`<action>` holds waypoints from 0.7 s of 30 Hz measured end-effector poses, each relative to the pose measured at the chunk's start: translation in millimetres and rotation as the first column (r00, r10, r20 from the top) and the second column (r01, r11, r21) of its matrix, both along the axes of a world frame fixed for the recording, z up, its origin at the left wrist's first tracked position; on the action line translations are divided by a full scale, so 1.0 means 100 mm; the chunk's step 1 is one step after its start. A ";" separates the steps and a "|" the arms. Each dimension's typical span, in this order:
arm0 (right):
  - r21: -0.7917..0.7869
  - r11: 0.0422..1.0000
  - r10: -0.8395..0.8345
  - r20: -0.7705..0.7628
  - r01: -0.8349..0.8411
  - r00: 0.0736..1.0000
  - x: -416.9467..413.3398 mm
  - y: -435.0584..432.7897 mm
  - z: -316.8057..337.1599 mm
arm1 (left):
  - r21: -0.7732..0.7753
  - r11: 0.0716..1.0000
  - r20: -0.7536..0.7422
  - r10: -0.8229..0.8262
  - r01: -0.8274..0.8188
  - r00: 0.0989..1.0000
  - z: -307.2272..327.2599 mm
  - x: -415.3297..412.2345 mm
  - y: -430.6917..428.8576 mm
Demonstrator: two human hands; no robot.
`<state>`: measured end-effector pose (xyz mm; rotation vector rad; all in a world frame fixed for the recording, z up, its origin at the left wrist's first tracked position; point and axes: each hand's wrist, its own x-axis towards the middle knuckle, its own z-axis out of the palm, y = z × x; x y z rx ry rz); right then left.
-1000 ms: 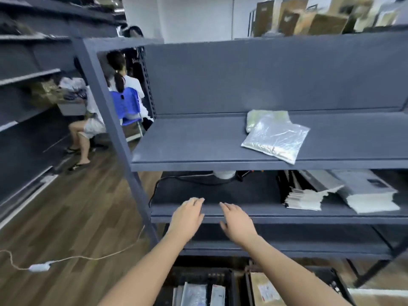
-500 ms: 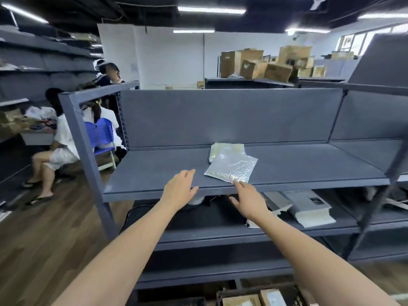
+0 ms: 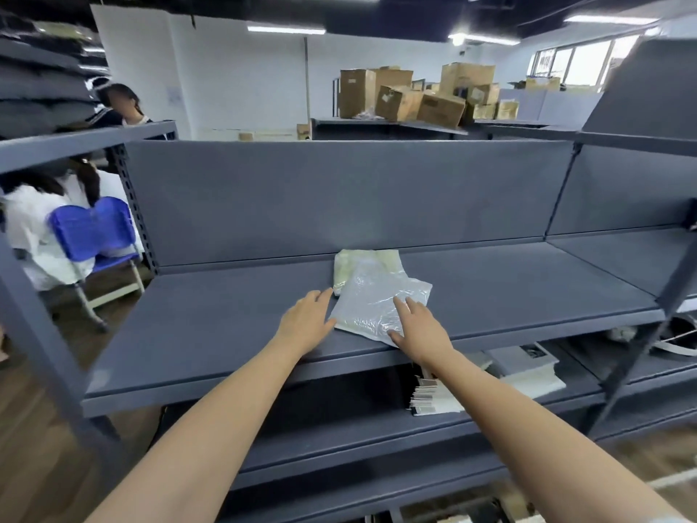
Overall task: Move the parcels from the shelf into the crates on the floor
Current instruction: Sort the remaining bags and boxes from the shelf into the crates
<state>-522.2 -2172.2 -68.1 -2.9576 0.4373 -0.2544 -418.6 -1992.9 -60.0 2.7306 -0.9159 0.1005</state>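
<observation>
Head view: clear parcel [image 3: 371,307] on shelf [image 3: 211,326], overlapping pale parcel [image 3: 362,264]. Right hand [image 3: 418,330] flat upon it, fingers straight; left hand [image 3: 307,318], fingers straight, empty, just beside its left edge.

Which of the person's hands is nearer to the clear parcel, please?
Right: the right hand lies on top of the clear parcel; the left hand is just beside its left edge.
</observation>
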 end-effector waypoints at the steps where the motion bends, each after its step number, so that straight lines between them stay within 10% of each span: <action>1: -0.014 1.000 0.005 -0.011 -0.005 1.000 0.08 -0.02 -0.03 | -0.003 1.000 -0.014 -0.008 0.008 1.000 -0.02 0.07 -0.04; 14: -0.058 0.998 0.017 -0.116 -0.024 0.993 0.50 -0.15 -0.29 | 0.045 0.994 -0.237 -0.084 0.097 0.968 -0.33 0.46 -0.41; 21: 0.150 0.988 0.058 -0.102 -0.042 0.993 0.45 -0.16 -0.21 | -0.369 0.929 -0.297 -0.146 0.027 0.944 -0.24 0.44 -0.45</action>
